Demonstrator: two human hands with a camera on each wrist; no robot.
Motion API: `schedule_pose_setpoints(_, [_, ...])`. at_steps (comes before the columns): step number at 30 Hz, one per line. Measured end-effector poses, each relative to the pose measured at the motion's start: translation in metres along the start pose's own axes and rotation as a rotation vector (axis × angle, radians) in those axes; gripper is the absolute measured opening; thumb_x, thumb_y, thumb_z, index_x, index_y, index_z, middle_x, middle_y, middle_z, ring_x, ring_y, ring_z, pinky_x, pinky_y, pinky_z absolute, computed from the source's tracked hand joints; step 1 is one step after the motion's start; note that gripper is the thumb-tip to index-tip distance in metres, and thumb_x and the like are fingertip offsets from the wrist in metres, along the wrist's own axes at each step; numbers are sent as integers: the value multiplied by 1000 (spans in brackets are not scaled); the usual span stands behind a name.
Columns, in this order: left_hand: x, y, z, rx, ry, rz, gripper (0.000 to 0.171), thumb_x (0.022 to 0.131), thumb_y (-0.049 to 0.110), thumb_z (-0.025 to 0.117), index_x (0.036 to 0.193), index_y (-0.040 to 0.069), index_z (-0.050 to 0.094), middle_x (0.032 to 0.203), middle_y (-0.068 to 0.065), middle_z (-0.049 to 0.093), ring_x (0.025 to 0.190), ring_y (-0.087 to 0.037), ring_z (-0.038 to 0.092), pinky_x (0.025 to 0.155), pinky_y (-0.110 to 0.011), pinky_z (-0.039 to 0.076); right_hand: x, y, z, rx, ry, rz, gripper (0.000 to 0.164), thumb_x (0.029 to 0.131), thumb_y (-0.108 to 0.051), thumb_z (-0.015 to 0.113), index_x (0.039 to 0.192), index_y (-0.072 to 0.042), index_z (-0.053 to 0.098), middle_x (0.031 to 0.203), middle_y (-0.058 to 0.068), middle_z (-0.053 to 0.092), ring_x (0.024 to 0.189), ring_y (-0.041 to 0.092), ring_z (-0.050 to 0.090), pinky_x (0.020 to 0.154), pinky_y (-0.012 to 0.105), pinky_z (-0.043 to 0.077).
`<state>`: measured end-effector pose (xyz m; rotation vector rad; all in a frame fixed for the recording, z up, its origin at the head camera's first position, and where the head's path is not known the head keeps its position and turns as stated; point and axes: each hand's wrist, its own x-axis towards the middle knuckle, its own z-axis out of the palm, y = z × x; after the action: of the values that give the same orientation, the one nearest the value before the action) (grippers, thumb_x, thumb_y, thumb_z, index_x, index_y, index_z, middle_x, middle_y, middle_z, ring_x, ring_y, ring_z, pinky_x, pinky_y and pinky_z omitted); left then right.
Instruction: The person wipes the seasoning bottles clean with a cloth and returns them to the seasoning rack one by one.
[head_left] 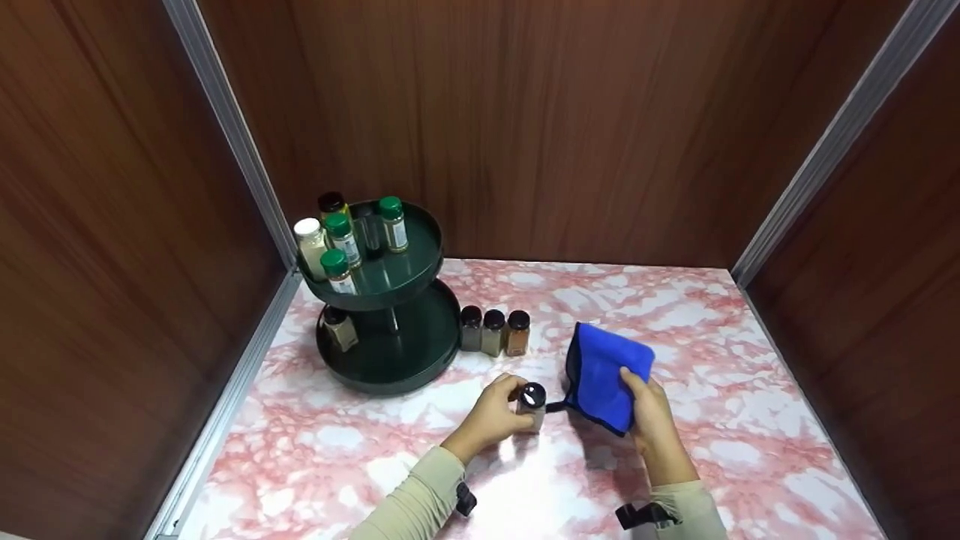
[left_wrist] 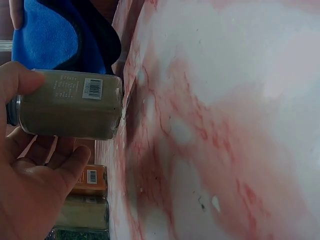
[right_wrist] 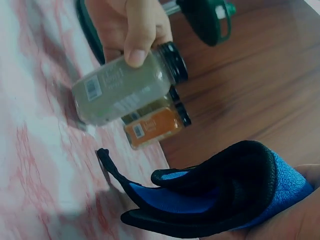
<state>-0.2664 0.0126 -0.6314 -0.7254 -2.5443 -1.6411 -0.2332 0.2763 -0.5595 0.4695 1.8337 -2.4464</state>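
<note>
My left hand grips a square glass spice jar with a black lid, its thumb on one side and fingers on the other. Greyish-brown powder fills the jar, and a small barcode shows on its side. The jar stands upright, just above or on the table; I cannot tell which. To its right, my right hand holds a folded blue cloth with black edging, thumb on top. A black loop hangs from one corner of the cloth, close to the jar.
Three black-lidded spice jars stand in a row beside a dark green two-tier round rack. Several bottles with green, white and dark caps sit on its top tier; one jar is on the lower. Brown panels enclose the marbled table.
</note>
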Motion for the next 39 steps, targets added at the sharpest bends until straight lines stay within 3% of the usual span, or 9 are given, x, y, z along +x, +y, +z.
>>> schedule_pose_setpoints(14, [-1, -3, 0, 9, -20, -22, 43, 73, 8, 79, 114, 12, 69, 109, 5, 63, 105, -8, 60, 98, -29, 51, 0, 6, 15, -51, -8, -12, 48, 105, -30, 54, 142, 0, 46, 112, 8, 71, 104, 22, 68, 89, 37, 56])
schedule_pose_setpoints(22, [-2, -5, -1, -30, -35, -36, 44, 73, 5, 80, 115, 9, 69, 110, 2, 63, 108, -19, 63, 101, -35, 52, -1, 8, 24, -90, -3, -25, 48, 106, -28, 54, 144, 1, 46, 115, 10, 70, 103, 22, 67, 88, 36, 55])
schedule_pose_setpoints(30, [-3, -4, -4, -27, -63, -74, 47, 75, 7, 80, 120, 9, 67, 116, 0, 62, 111, -17, 61, 102, -36, 51, -5, 18, 44, -227, 27, -79, 44, 104, -26, 57, 137, 2, 56, 113, 13, 72, 98, 20, 67, 85, 33, 54])
schedule_pose_setpoints(34, [-3, -5, -6, -79, -88, -101, 50, 77, 14, 86, 123, 8, 66, 120, -2, 64, 116, -22, 62, 102, -37, 51, -6, 29, 58, -283, 23, -118, 41, 103, -24, 59, 133, 4, 59, 111, 17, 73, 96, 23, 69, 81, 34, 55])
schedule_pose_setpoints(39, [-3, -5, -4, -122, -102, -138, 50, 76, 18, 89, 121, 4, 69, 115, -9, 72, 103, -16, 67, 94, -30, 52, -9, 39, 74, -348, -37, -177, 36, 103, -21, 59, 126, 6, 63, 105, 20, 73, 91, 27, 70, 76, 37, 57])
